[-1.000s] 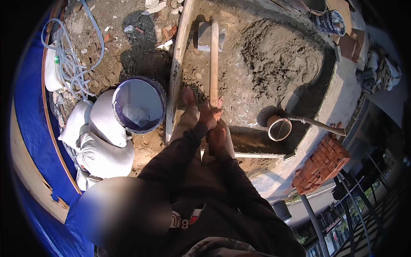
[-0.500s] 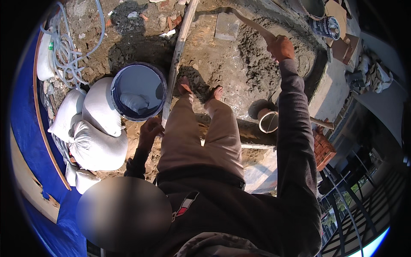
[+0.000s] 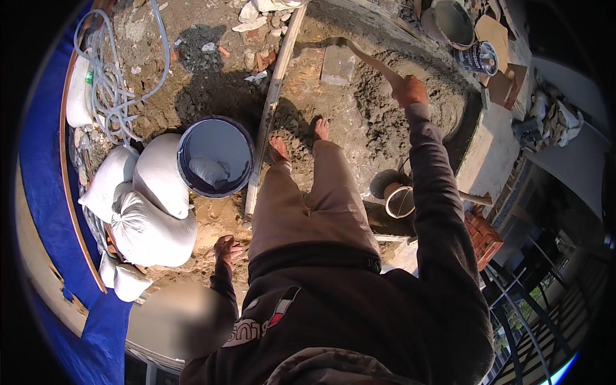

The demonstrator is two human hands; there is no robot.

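Observation:
My right hand (image 3: 410,92) is closed round the near end of a long wooden handle (image 3: 375,61). The handle slants away to the far left, low over wet ground, and its dark far end does not show clearly enough to name the tool. Below and beyond that hand spreads rough wet grey mortar (image 3: 382,106). A square slab (image 3: 338,65) lies just past the handle. Down beside my left thigh hangs my left hand (image 3: 228,249), fingers apart, holding nothing. Nearest to it are a white tied sack (image 3: 157,231) and a large dark tub (image 3: 183,154) of greyish water.
A wooden board (image 3: 276,106) runs along the left of my bare feet. Coiled clear hose (image 3: 106,83) lies at far left. A small bucket (image 3: 399,201) stands under my right arm, beside another wooden handle (image 3: 476,197) and stacked red bricks (image 3: 481,239). Buckets (image 3: 454,24) stand far right.
My left hand has dropped back from beside the tub, and its fingers have spread. The view has shifted, and my right foot has moved forward. My right hand keeps its hold on the handle.

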